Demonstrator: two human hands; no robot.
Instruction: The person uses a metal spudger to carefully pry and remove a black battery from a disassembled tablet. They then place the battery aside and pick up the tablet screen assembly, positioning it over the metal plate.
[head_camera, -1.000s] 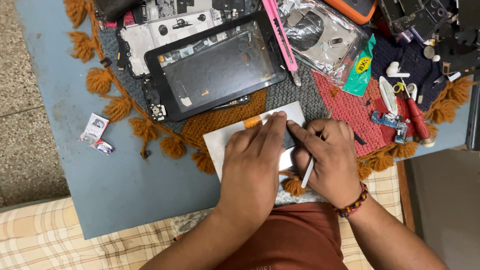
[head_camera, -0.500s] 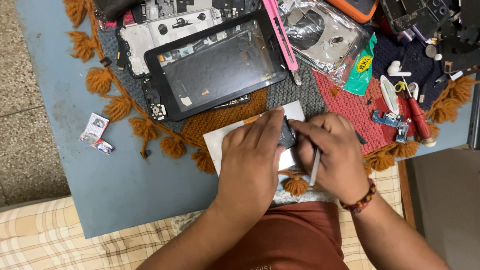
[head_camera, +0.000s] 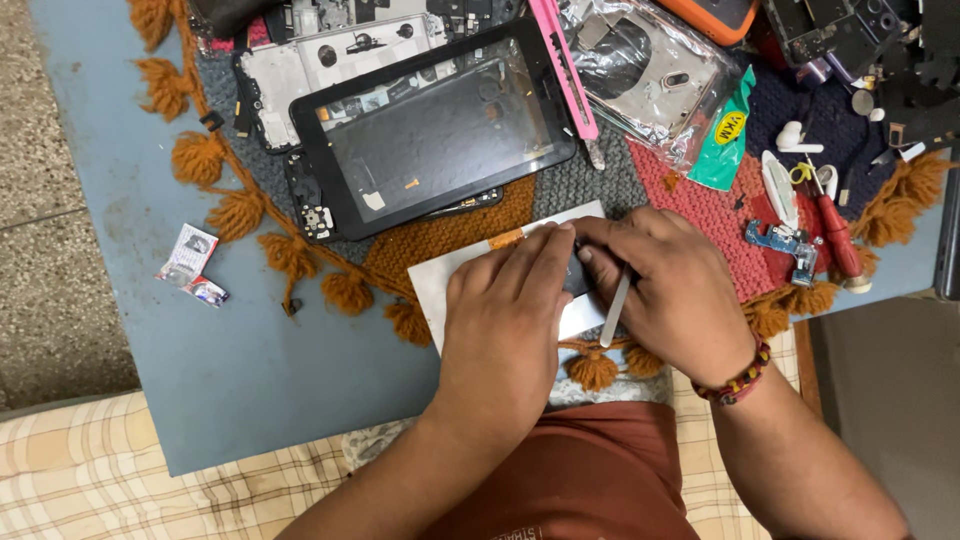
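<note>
My left hand (head_camera: 505, 325) lies flat on a white rectangular panel (head_camera: 440, 280) on the knitted mat, fingers pressing it down. My right hand (head_camera: 665, 290) is beside it, fingers closed on a thin silver pry tool (head_camera: 614, 312) that points down toward me. The fingertips of both hands meet over a small dark part (head_camera: 578, 278) on the panel, mostly hidden. A black tablet frame with its glass (head_camera: 440, 130) lies just beyond the hands.
A pink utility knife (head_camera: 566, 60), a plastic bag with a phone shell (head_camera: 650, 70), a green sachet (head_camera: 728, 135), a red-handled screwdriver (head_camera: 835, 225), small circuit parts (head_camera: 785, 245) and a small wrapper (head_camera: 190, 262) lie on the blue table (head_camera: 250, 370).
The hands shifted slightly on the panel; my right hand's fingers closed in toward my left fingertips and the silver tool tilted more upright.
</note>
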